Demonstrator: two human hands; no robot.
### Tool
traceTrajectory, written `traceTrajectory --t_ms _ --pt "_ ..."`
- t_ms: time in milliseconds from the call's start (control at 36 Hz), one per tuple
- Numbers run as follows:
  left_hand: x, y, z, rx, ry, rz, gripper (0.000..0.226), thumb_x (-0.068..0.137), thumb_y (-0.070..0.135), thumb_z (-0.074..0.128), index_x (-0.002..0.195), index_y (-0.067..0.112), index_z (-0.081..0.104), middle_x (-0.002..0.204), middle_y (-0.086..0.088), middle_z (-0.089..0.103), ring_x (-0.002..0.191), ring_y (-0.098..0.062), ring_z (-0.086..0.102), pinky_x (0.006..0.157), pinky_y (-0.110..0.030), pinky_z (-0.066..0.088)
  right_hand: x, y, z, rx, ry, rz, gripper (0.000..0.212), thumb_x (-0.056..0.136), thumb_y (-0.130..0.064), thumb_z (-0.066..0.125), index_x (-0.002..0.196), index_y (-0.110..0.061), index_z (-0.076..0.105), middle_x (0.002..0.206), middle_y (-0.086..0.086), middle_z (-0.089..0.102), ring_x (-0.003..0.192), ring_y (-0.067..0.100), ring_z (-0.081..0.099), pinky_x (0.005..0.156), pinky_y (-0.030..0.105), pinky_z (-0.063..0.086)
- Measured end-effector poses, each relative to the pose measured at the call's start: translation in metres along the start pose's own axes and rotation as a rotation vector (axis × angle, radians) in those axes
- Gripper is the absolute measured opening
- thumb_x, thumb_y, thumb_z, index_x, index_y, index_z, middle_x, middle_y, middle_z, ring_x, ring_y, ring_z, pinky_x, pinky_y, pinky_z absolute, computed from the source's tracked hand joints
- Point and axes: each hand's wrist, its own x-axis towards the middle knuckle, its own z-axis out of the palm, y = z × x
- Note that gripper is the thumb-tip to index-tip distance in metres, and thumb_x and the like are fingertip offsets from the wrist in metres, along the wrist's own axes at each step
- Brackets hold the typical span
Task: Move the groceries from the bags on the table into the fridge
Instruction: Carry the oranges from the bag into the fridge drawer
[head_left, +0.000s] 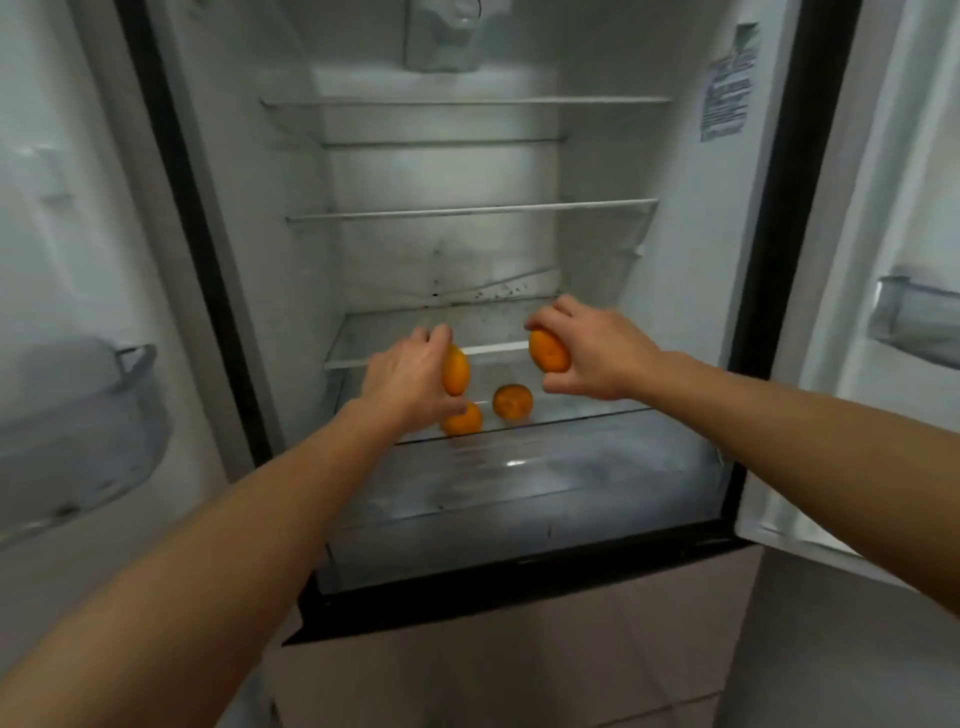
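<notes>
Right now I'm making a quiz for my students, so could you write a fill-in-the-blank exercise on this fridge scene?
The left hand and the right hand each grip one ___.
Loose oranges on the glass shelf above the drawer number ___.
The fridge stands ___.
Missing words: orange; two; open.
</notes>
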Motion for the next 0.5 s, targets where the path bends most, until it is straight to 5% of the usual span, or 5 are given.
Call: traceTrajectory --t_ms 278,389,500 --pt "0.074 -0.045 0.063 0.259 -0.493 -0.021 0.076 0.066 0.046 0.081 0.128 0.02 0.043 0.125 -0.007 0.058 0.108 -0.028 0.058 0.073 -0.032 0.04 0.109 0.01 0.098 -0.162 -0.595 -0.228 0.051 0.071 -0.048 0.076 0.113 -0.027 0.056 0.102 0.0 0.059 0.089 0.02 0.054 0.068 0.032 0.043" --pt "0.093 -0.057 0.091 0.287 -0.668 -0.133 0.082 0.065 0.048 0.082 0.132 0.018 0.044 0.127 -0.008 0.057 0.112 -0.028 0.059 0.086 -0.036 0.05 0.136 0.012 0.133 -0.182 -0.657 -0.275 0.043 0.067 -0.051 0.077 0.098 -0.027 0.062 0.095 0.0 0.064 0.088 0.023 0.062 0.072 0.033 0.052" --pt "0.104 -0.062 0.112 0.279 -0.78 -0.188 0.082 0.062 0.051 0.082 0.128 0.018 0.044 0.117 -0.007 0.059 0.103 -0.027 0.061 0.088 -0.042 0.054 0.15 0.015 0.161 -0.194 -0.639 -0.347 0.047 0.069 -0.049 0.077 0.104 -0.021 0.067 0.098 0.004 0.068 0.089 0.026 0.064 0.067 0.03 0.049"
